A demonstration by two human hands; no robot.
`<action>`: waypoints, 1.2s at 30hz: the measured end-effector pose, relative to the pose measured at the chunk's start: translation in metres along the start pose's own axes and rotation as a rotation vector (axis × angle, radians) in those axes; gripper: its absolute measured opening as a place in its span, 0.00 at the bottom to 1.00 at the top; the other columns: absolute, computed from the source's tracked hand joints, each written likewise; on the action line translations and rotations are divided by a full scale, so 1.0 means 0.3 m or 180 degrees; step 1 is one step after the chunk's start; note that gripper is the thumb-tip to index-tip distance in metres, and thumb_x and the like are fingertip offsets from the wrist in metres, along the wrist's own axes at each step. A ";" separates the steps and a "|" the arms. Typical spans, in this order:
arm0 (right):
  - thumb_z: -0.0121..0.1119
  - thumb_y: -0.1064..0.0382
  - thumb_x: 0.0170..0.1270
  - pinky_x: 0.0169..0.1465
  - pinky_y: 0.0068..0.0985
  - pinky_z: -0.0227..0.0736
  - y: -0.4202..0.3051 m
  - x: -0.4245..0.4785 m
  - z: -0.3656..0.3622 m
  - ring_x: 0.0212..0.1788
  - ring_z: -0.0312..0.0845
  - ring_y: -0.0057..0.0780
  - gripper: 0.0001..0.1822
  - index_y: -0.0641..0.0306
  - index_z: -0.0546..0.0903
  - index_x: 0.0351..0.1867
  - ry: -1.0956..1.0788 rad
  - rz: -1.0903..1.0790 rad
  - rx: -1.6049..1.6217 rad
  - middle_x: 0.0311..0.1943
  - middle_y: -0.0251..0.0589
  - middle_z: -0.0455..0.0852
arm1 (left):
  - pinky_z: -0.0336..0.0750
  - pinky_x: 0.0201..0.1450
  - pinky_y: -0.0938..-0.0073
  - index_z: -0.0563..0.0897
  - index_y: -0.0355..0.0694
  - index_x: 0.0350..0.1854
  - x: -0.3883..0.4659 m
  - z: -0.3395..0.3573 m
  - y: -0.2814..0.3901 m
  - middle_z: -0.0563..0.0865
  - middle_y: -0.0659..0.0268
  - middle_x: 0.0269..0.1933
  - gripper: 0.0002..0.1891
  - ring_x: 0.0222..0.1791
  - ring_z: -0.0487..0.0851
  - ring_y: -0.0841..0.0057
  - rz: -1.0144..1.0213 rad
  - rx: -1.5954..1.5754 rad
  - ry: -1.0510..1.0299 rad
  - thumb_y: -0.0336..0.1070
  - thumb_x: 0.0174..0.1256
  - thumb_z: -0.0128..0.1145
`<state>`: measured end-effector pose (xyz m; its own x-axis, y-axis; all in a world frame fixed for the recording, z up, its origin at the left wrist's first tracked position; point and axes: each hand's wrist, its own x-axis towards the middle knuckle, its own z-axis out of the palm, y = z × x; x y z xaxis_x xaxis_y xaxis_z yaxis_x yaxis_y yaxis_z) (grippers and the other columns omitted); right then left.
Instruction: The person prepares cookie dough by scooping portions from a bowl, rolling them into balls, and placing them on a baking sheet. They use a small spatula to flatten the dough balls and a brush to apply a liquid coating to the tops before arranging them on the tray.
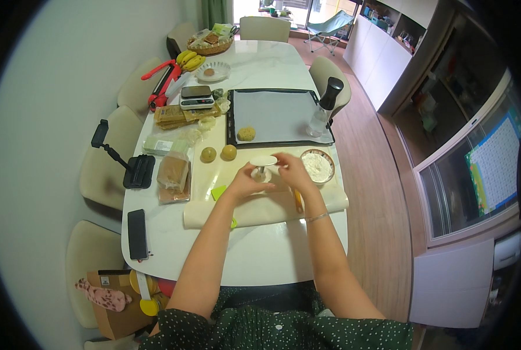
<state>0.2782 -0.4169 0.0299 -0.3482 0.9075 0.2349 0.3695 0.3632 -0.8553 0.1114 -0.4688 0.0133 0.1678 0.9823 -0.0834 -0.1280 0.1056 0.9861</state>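
A white plunger-type mooncake press with a round top and a metal shaft stands before me over the cream mat. My left hand is curled around its lower barrel. At the right rim of its round top are the fingertips of my right hand. Whatever is inside the barrel is hidden. Two round yellowish dough balls lie on the mat beyond my left hand. A patterned bowl of white flour sits just right of my right hand. An orange-handled tool lies beneath my right wrist.
Beyond the mat lies a paper-lined baking tray with a molded cake and an upright spray bottle. Along the left are a kitchen scale, wrapped packages, a phone stand and a phone. The mat's near edge is rolled.
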 end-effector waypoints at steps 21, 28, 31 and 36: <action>0.51 0.50 0.62 0.45 0.39 0.76 -0.275 0.238 0.158 0.42 0.80 0.47 0.18 0.63 0.83 0.37 -0.0620 0.0564 -0.2114 0.38 0.49 0.84 | 0.74 0.34 0.71 0.82 0.38 0.35 0.117 -0.003 -0.172 0.86 0.61 0.31 0.18 0.30 0.83 0.72 0.0797 0.1183 0.0642 0.41 0.41 0.69; 0.47 0.49 0.64 0.42 0.42 0.76 -0.235 0.225 0.185 0.36 0.81 0.51 0.22 0.66 0.84 0.29 -0.0380 0.0399 -0.2124 0.30 0.53 0.84 | 0.74 0.35 0.72 0.82 0.36 0.36 0.129 -0.014 -0.201 0.85 0.60 0.33 0.20 0.31 0.82 0.73 0.0868 0.1208 0.0554 0.41 0.40 0.67; 0.46 0.50 0.64 0.42 0.42 0.76 -0.240 0.223 0.187 0.36 0.81 0.52 0.22 0.66 0.84 0.29 -0.0402 0.0444 -0.2158 0.31 0.53 0.85 | 0.73 0.34 0.71 0.81 0.34 0.35 0.141 -0.011 -0.205 0.85 0.61 0.31 0.20 0.30 0.81 0.74 0.0915 0.1134 0.0621 0.40 0.39 0.68; 0.45 0.51 0.64 0.41 0.43 0.75 -0.218 0.221 0.199 0.35 0.81 0.53 0.21 0.66 0.83 0.29 -0.0372 0.0387 -0.2186 0.29 0.53 0.84 | 0.71 0.30 0.70 0.81 0.33 0.33 0.162 -0.018 -0.235 0.84 0.62 0.28 0.18 0.26 0.78 0.76 0.1309 0.1296 0.0723 0.38 0.39 0.68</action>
<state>0.1794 -0.3931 0.0737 -0.3459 0.9355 0.0722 0.8583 0.3465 -0.3785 0.1234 -0.4278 -0.0609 -0.0340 0.9432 0.3306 0.2526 -0.3119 0.9159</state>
